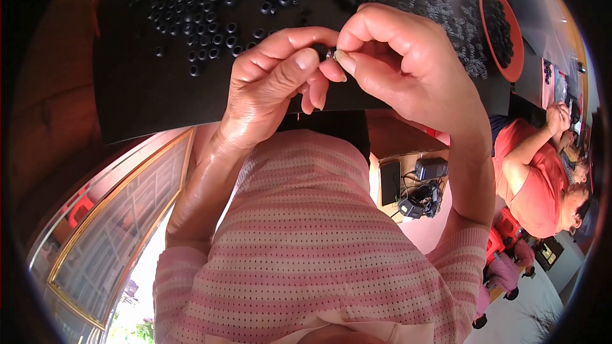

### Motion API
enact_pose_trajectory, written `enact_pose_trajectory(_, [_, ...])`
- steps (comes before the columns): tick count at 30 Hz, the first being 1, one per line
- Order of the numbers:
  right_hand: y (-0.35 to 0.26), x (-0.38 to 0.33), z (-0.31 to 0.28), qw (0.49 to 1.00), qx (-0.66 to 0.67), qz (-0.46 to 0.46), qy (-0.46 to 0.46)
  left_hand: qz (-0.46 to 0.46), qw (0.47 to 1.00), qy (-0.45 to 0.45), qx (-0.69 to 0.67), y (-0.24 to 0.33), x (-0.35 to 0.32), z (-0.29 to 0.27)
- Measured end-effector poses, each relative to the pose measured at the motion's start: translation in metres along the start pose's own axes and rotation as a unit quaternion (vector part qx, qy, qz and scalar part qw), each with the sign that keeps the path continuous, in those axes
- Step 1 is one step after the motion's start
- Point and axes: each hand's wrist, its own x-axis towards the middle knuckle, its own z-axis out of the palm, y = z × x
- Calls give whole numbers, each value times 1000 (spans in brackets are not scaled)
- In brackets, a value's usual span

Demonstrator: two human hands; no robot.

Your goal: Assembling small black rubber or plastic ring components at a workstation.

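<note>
1. Here, at upper centre of the frame, the left hand [268, 83] and right hand [389, 57] meet fingertip to fingertip.
2. Both pinch narrowly on one small ring [329, 55], a glint of metal between the thumbs.
3. The ring sits at the exact meeting point, equally near both hands; its axis cannot be told.
4. Behind, loose black rings [217, 32] scatter over a black mat [146, 95].
5. A red tray [510, 67] of more sits upper right.

A workshop: black rubber rings [210, 41] heaped on a worktable [140, 95].
</note>
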Motion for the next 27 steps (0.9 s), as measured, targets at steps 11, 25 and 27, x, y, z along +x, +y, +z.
enact_pose_trajectory(11, [5, -1, 5, 999, -14, 32, 22, 11, 996, 37, 82, -2, 0, 8])
enact_pose_trajectory(25, [9, -6, 11, 998, 27, 36, 41, 28, 995, 15, 97, -6, 2, 4])
enact_pose_trajectory(27, [11, -6, 15, 995, -54, -32, 73, 26, 995, 24, 92, -6, 2, 4])
